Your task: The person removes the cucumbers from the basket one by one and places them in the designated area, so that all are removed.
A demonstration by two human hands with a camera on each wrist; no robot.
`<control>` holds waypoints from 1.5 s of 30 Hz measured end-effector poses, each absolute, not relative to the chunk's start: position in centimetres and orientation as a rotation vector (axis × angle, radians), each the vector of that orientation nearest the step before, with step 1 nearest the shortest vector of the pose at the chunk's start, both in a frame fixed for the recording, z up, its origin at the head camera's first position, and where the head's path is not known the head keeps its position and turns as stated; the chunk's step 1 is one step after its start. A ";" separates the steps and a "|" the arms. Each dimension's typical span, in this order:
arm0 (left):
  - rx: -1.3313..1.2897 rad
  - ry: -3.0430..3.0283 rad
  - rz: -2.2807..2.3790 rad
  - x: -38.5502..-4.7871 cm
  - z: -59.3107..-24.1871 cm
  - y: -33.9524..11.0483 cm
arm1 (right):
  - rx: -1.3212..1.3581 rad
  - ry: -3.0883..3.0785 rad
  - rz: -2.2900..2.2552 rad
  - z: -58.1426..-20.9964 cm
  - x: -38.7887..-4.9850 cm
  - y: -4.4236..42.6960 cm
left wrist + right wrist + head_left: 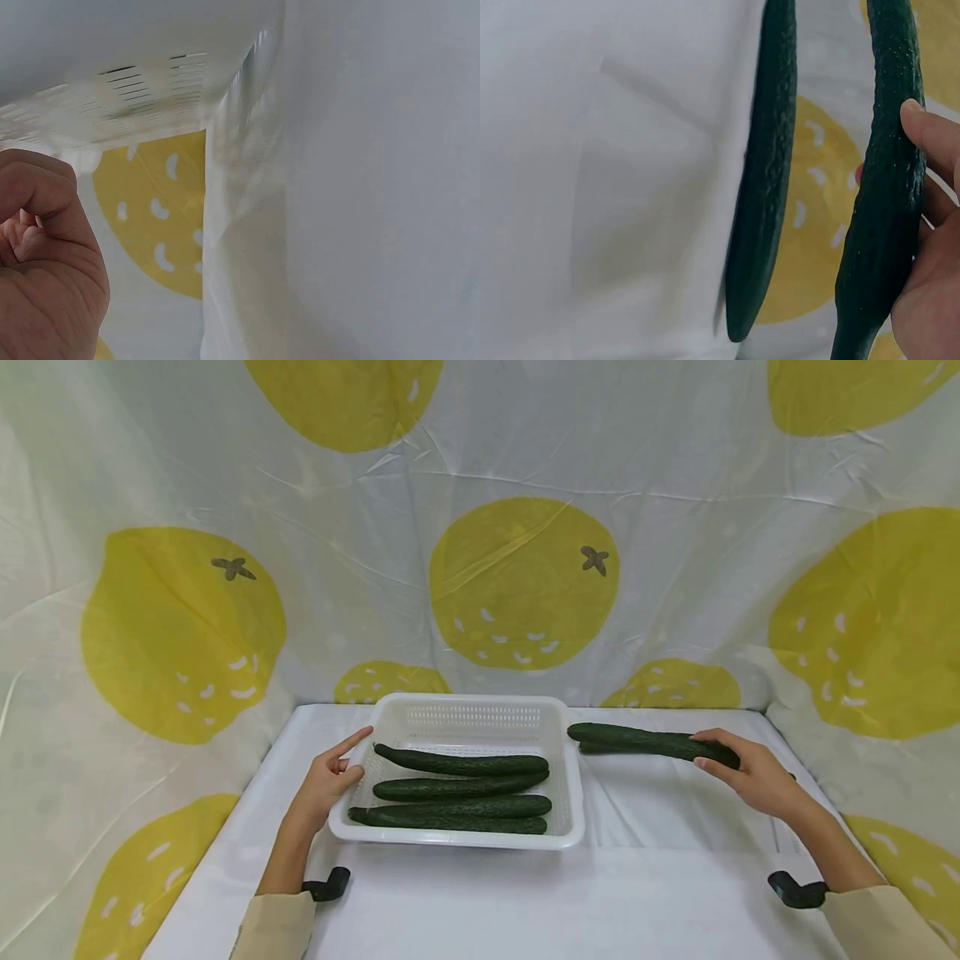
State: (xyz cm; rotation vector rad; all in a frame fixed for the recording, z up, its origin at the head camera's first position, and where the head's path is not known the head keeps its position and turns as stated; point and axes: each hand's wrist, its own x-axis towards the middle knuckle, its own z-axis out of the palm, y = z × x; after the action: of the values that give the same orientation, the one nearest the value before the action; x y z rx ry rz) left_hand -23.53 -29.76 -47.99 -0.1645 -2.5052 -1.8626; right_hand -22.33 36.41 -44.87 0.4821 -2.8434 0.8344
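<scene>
My right hand (750, 768) grips a long dark green cucumber (645, 740) near its right end, to the right of the basket. In the right wrist view the thumb and fingers lie round this bumpy cucumber (889, 187). Behind and below it, a second cucumber (765, 180) lies on the table, mostly hidden in the head view. On the left, my left hand (330, 785) holds the left rim of a white plastic basket (576, 793), with its index finger extended along the rim. Several cucumbers (461, 789) lie side by side across the basket.
A white cloth (465, 902) covers the table. Behind it and at both sides hangs a pale curtain (675, 568) with yellow lemon prints. Black wrist mounts (330, 885) sit at both sleeves.
</scene>
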 end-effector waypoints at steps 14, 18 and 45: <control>-0.146 -2.507 -1.859 -23.6 -47.9 -29.7 | 0.483 -2.895 0.845 -48.4 -23.1 39.3; -0.146 -2.495 -1.871 -23.5 -47.9 -29.6 | 0.483 -2.893 0.857 -49.4 -23.7 39.7; -0.168 -2.491 -1.868 -23.5 -48.0 -29.8 | 0.504 -2.871 0.764 -50.8 -26.2 39.5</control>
State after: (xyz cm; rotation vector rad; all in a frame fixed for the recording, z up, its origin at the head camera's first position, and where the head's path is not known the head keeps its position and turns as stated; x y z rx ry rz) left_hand -23.50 -29.82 -48.00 -0.1676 -2.4914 -1.8683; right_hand -26.22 39.49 -50.81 0.5045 -2.8713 0.7639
